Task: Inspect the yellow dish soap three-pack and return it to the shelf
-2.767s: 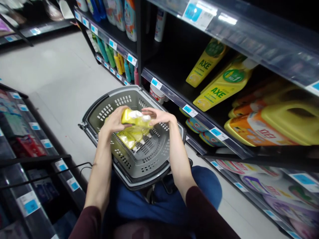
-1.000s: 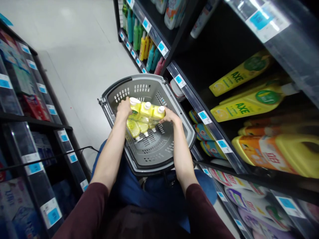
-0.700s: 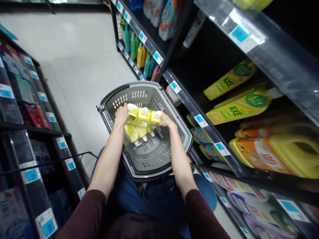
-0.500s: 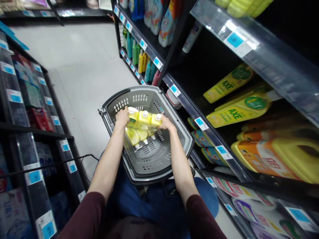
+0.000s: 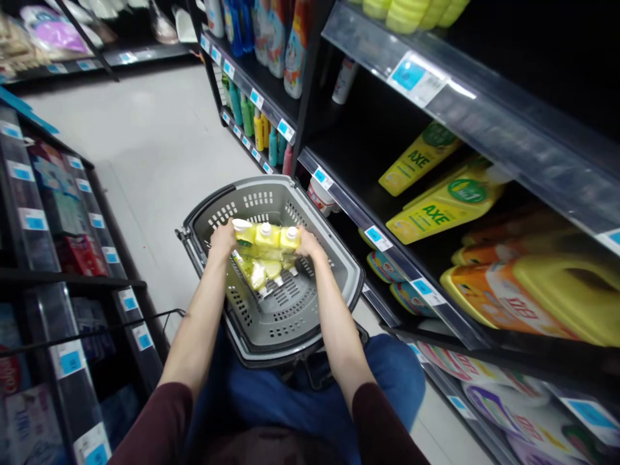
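Inside a grey shopping basket (image 5: 310, 323), both my hands grip a row of yellow bottles (image 5: 267, 237) with white caps, side by side and apparently wrapped together in clear film. My left hand (image 5: 223, 239) closes on the row's left end, and my right hand (image 5: 310, 245) on its right end. Below the held row, more yellow bottles (image 5: 259, 274) lie on the basket's slotted floor, white caps toward me. My fingertips are partly hidden by the bottles and the basket.
On the right, shelves hold yellow AXE bottles (image 5: 443, 200) and large orange-labelled jugs (image 5: 523, 297). A shelf with packaged goods (image 5: 80, 252) runs along the left, with a thin black cord (image 5: 121, 323) in front. Pale floor (image 5: 140, 129) stretches ahead.
The camera view has shifted, so shelves and basket appear displaced. Both hands keep hold of the bottle row, which looks slightly lower over the bottles beneath.
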Action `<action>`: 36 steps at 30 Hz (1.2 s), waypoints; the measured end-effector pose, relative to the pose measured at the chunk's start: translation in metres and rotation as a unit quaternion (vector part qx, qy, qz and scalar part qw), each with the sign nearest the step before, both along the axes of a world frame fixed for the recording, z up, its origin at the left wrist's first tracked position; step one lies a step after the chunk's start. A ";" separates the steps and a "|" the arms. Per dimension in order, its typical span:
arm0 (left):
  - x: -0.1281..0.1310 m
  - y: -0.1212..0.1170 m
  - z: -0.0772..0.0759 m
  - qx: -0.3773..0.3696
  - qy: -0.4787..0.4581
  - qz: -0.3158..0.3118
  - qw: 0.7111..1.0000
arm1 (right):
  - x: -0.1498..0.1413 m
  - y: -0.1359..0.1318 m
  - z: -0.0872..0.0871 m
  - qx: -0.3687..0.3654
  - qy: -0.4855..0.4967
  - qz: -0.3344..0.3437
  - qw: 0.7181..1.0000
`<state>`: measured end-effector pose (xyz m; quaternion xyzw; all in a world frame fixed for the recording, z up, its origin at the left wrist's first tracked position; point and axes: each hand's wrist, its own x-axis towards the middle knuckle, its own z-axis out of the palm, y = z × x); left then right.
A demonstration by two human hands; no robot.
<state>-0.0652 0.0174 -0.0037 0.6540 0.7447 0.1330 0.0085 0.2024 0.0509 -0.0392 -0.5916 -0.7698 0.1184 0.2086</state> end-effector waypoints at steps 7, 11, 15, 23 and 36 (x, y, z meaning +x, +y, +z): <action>-0.001 0.008 0.002 0.013 0.055 0.026 0.998 | -0.006 0.001 0.002 -0.013 0.025 -0.022 0.999; -0.007 0.017 0.004 0.009 0.078 0.045 0.996 | -0.013 0.005 0.005 -0.020 0.040 -0.030 0.999; -0.014 0.022 0.004 0.007 0.056 0.023 0.998 | -0.020 0.004 0.009 -0.033 0.055 -0.045 0.997; -0.009 0.020 0.018 0.020 0.037 -0.021 0.999 | -0.020 0.003 0.016 -0.043 0.066 -0.009 0.997; -0.038 0.034 0.011 -0.043 -0.010 0.028 0.999 | -0.038 0.031 0.020 -0.047 0.010 -0.002 0.999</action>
